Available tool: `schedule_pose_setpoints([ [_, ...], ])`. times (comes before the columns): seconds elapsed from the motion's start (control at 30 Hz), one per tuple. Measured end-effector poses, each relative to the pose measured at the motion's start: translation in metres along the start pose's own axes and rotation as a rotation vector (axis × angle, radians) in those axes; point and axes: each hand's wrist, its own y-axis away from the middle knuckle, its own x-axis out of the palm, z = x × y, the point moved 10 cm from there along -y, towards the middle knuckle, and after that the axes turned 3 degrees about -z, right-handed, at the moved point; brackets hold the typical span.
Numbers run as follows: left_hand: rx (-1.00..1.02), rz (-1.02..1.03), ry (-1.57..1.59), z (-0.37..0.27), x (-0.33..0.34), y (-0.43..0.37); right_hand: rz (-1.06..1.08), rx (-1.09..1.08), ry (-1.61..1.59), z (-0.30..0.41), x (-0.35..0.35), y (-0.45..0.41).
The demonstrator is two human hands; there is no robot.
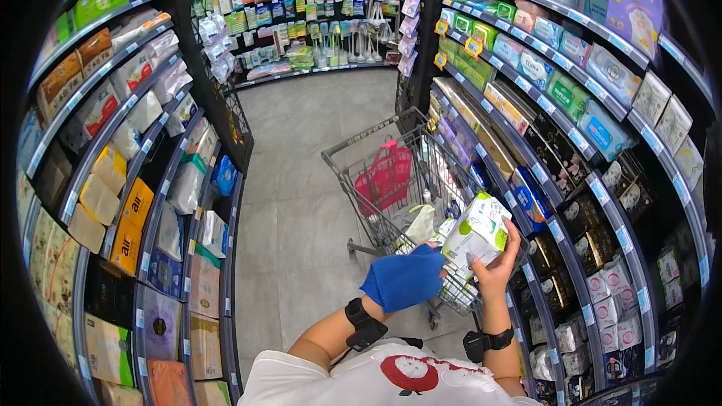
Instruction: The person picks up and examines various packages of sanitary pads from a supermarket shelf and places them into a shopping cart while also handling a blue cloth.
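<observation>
My right hand (496, 265) grips a white and green soft package (474, 237), perhaps tissues, with the thumb on its near side and fingers along its right edge. Blue fabric (403, 277), a glove or a cloth, covers most of my left hand (442, 272). Its bare fingertips meet the package's left side and are partly hidden. The package is tilted above the wire shopping cart (352, 183). Inside the cart lie more white and green packages (454, 286), a pale cloth-like item (422, 224) and a small bottle (427, 195).
A pink panel or bag (386, 175) hangs in the cart's far end. Stocked shelves with paper packs (127, 225) line the left; more shelves (555, 225) stand close on the right. Grey tile floor (287, 197) runs to a back wall of hanging goods (299, 11).
</observation>
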Motion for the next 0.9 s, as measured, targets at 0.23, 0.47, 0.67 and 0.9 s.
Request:
schedule_pose_setpoints([
  [0.23,-0.387,-0.316,0.763,0.003,0.019,-0.023,0.013,0.345,-0.567,-0.042,-0.044,-0.01],
  [0.47,-0.432,-0.055,0.773,0.007,0.065,-0.083,-0.072,0.522,-0.903,-0.1,-0.116,-0.012],
  [0.67,-0.599,0.115,0.523,0.08,0.093,-0.121,0.028,0.464,-0.203,-0.154,-0.165,-0.025],
  [0.9,-0.778,0.223,0.696,0.185,0.094,-0.148,0.073,0.86,0.005,-0.298,-0.206,0.003],
])
